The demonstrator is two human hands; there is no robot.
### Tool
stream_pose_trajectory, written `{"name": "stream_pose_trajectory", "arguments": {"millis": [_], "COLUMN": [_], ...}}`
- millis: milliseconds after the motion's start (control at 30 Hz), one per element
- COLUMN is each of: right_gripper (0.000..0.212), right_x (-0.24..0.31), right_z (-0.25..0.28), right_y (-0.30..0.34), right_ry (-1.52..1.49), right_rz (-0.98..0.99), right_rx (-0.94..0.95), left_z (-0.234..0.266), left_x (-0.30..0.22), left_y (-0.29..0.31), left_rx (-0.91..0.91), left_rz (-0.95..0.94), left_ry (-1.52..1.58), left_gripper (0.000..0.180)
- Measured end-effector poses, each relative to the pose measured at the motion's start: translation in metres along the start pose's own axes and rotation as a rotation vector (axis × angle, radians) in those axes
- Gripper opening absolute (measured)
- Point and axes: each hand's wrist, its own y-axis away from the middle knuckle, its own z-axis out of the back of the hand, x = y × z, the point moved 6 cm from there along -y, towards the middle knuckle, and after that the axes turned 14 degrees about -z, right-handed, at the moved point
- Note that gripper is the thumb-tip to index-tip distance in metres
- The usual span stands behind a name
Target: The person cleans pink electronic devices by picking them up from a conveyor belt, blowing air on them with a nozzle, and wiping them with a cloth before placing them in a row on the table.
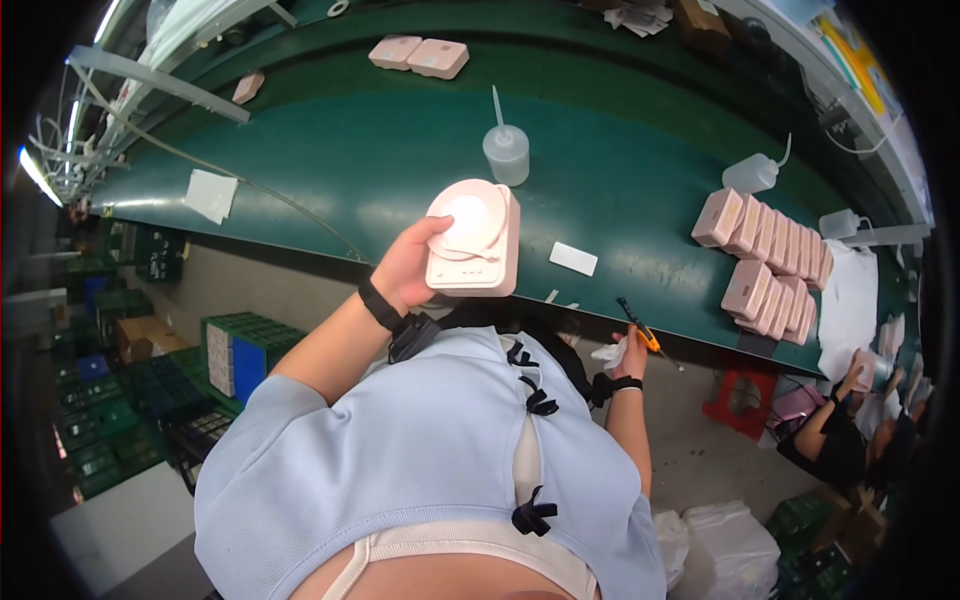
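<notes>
My left hand (408, 262) is closed around a pale pink boxy device (470, 240) with a round disc on its face, the thumb pressing on the disc. It is held above the near edge of the green table. Lower and to the right, my right hand (632, 352) is closed on a crumpled white wipe (607, 354). A slim orange and black tool (645, 330) crosses the same hand and sticks out past the table edge; its exact kind is unclear.
The green table (400, 140) carries a squeeze bottle (507, 150), a white card (573, 258), stacked pink devices (765, 240) at right, a second bottle (752, 174), and two pink devices (420, 56) at the back. Another person's hands (856, 375) show at far right; crates (250, 350) stand left.
</notes>
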Motion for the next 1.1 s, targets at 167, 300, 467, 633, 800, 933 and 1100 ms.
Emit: {"name": "stream_pose_trajectory", "arguments": {"millis": [167, 300, 467, 633, 800, 933, 1100], "right_gripper": [0.037, 0.034, 0.030, 0.032, 0.032, 0.031, 0.030], "right_x": [0.040, 0.144, 0.187, 0.154, 0.141, 0.125, 0.123], "right_z": [0.035, -0.017, -0.146, -0.196, -0.215, -0.223, -0.231], "right_y": [0.021, 0.099, 0.193, 0.207, 0.222, 0.220, 0.219], "right_ry": [0.163, 0.295, 1.131, 1.842, 1.856, 1.857, 1.874], "right_rz": [0.433, 0.509, 0.978, 0.938, 1.052, 1.069, 1.146], "right_rx": [-0.306, -0.048, 0.645, 0.733, 0.896, 0.993, 0.957], "left_z": [-0.005, 0.024, 0.054, 0.076, 0.087, 0.088, 0.090], "left_x": [0.012, 0.012, 0.018, 0.035, 0.049, 0.061, 0.068], "left_y": [0.015, 0.044, 0.076, 0.107, 0.138, 0.151, 0.167], "left_rx": [-0.068, -0.263, -0.479, -0.538, -0.632, -0.668, -0.672], "left_rz": [-0.181, -0.336, -0.450, -0.542, -0.594, -0.633, -0.693], "left_ry": [-0.363, -0.490, -0.606, -0.626, -0.592, -0.591, -0.792], "left_gripper": [0.050, 0.053, 0.054, 0.048, 0.049, 0.050, 0.049]}}
